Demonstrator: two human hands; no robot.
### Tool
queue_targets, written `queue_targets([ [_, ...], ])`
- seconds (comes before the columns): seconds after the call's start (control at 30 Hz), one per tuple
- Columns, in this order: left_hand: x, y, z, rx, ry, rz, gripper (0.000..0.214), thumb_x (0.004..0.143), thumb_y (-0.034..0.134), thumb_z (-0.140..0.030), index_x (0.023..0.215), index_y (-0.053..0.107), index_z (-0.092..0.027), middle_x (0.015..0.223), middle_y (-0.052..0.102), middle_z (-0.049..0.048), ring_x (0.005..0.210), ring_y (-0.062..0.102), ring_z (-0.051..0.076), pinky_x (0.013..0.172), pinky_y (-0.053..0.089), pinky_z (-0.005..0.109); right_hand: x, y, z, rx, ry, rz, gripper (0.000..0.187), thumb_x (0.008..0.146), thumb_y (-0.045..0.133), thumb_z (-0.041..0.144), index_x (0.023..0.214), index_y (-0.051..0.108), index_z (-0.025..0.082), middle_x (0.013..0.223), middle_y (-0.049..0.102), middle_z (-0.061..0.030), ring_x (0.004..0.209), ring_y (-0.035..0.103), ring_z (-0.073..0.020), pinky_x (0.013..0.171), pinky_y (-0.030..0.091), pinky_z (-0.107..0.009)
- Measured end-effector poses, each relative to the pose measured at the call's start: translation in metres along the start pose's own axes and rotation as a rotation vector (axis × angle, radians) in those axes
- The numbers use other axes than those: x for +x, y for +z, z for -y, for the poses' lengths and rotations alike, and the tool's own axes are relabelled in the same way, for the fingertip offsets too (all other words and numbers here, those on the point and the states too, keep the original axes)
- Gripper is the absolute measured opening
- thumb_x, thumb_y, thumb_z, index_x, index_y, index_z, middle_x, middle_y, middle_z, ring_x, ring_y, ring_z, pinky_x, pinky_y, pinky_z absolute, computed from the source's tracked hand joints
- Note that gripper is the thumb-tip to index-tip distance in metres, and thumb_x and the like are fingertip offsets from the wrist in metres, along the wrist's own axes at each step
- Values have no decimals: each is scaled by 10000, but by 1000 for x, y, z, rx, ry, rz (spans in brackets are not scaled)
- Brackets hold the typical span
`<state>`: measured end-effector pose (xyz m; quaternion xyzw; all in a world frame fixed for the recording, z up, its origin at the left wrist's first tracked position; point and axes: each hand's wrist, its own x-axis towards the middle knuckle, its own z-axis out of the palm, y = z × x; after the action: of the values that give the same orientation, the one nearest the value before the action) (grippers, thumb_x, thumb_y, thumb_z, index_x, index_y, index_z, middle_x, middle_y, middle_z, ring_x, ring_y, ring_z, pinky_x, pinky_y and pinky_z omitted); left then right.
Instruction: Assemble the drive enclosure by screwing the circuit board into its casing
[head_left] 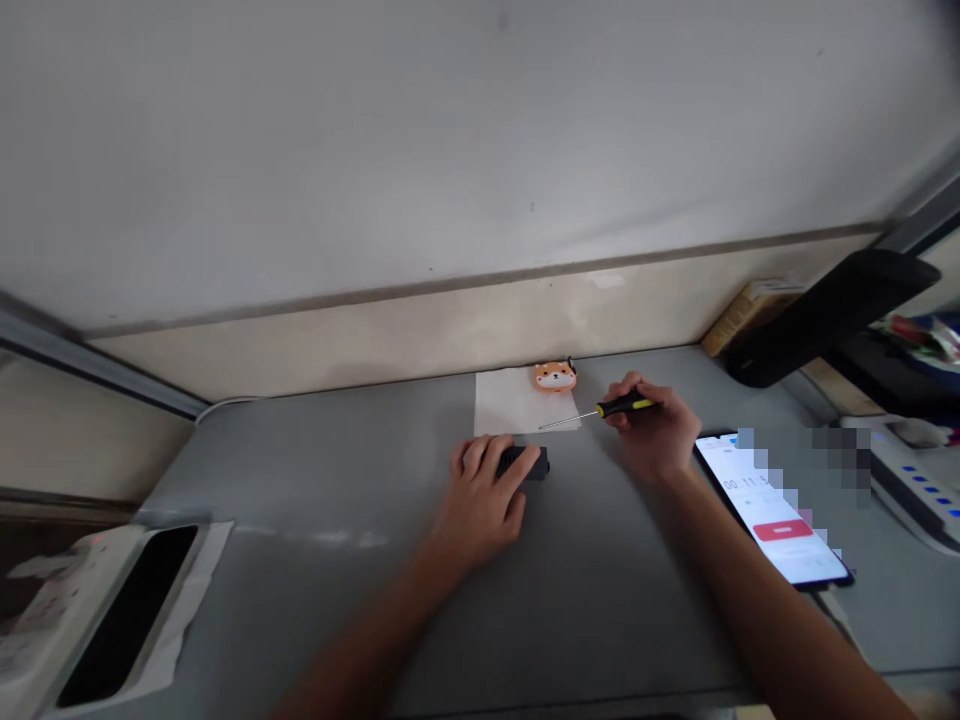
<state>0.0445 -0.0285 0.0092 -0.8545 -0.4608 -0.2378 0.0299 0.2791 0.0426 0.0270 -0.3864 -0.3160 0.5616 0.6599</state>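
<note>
Left hand [480, 495] lies half-curled, fingers bent down over a small black matte block [534, 463] near the middle of the frame, hiding most of it on the grey metal tabletop [300, 480]. The block looks light and stiff, probably hard plastic, best pinched by its sides, though it may slide on that smooth surface. Just beyond lies a white sheet of paper [510, 400], an orange shiba-faced figurine [556, 376] at its far edge. Right of centre, the right hand [654, 428] closes in a pencil grip on a slim screwdriver [626, 404] with a black-and-yellow handle, its thin steel shaft reaching over the paper's corner. Further right lies a smartphone [772, 510] showing a timer.
</note>
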Motion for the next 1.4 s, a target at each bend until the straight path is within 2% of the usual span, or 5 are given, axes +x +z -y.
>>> queue_targets([
  [0.57, 5, 2, -5, -35, 60, -34, 546, 815, 455, -25, 1309, 603, -203, 1339, 657, 113, 1312, 554, 265, 1086, 381, 447, -2, 6, 8, 16, 6, -27, 211, 585, 726, 372, 571, 614, 193, 661, 483, -17, 578, 447, -109, 411, 330, -203],
  [0.8, -1, 0, 18, -161, 103, -213, 581, 833, 456, -41, 1391, 494, -197, 1278, 670, 117, 1272, 592, 257, 1078, 431, 423, -2, 8, 9, 27, -31, -118, 191, 578, 712, 342, 565, 591, 193, 670, 515, -10, 572, 473, -103, 412, 331, -204],
  [0.97, 0, -8, 39, -438, -21, -76, 423, 840, 501, -92, 1243, 526, -217, 1149, 660, 93, 1058, 660, 218, 930, 544, 366, 1, 3, 9, -74, -83, -93, 210, 639, 697, 368, 606, 567, 207, 675, 558, -9, 510, 473, -109, 398, 297, -244],
  [1.2, -2, 0, 42, -750, -267, 29, 268, 897, 554, -217, 1164, 546, -234, 1115, 674, 82, 1052, 672, 209, 945, 564, 370, -6, 4, 21, -392, -307, -91, 302, 774, 681, 458, 601, 616, 220, 548, 543, 14, 447, 456, -111, 413, 296, -255],
  [1.4, 2, 1, 39, -608, -288, 56, 230, 963, 545, -287, 1179, 592, -225, 1052, 691, 72, 918, 674, 193, 847, 578, 355, -30, 9, 36, -874, -703, -17, 316, 905, 587, 342, 613, 641, 234, 504, 572, 7, 447, 490, -136, 452, 334, -286],
])
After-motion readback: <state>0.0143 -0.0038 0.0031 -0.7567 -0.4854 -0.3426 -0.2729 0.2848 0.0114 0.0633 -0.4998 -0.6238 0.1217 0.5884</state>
